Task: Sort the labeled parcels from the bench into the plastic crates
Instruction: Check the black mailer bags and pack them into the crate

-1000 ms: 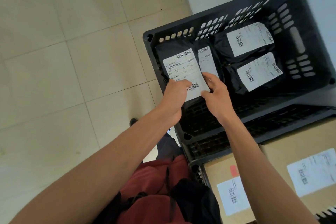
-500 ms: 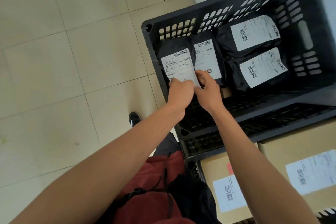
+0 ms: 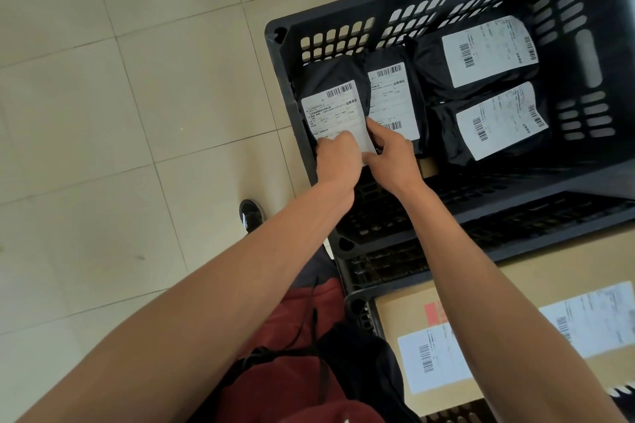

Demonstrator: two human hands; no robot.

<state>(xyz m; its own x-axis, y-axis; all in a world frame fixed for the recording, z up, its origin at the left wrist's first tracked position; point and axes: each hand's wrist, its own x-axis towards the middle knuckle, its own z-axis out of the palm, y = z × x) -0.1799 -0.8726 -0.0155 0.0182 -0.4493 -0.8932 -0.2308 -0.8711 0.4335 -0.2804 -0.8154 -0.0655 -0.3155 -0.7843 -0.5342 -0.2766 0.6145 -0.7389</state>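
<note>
While both hands work inside the upper crate, the scene reads as follows.

Left hand (image 3: 338, 156): fingers curled over the near edge of the leftmost parcel, gripping it at the lower part of its white label.
Right hand (image 3: 390, 151): touching the same parcel from the right, thumb and fingers pinching its near right edge.
Held parcel (image 3: 331, 96): a black bag with a white barcode label, standing tilted against the left wall of the black crate (image 3: 278, 55), its top leaning toward the slotted far wall.
Second parcel (image 3: 391, 96): black, labeled, just beside the held one on its right, touching it.
Two more parcels: an upper one (image 3: 481, 51) and a lower one (image 3: 498, 120), lying in the right half of the crate with labels facing up, close together.
Lower crate (image 3: 357, 309): sits beneath and nearer, holding cardboard boxes (image 3: 405, 316) with white labels.
Floor (image 3: 120, 113): pale tiles left of the crates; a dark shoe (image 3: 252, 213) shows by the crate corner.
Clothing: red garment (image 3: 292, 371) with a black strap at the bottom edge.
</note>
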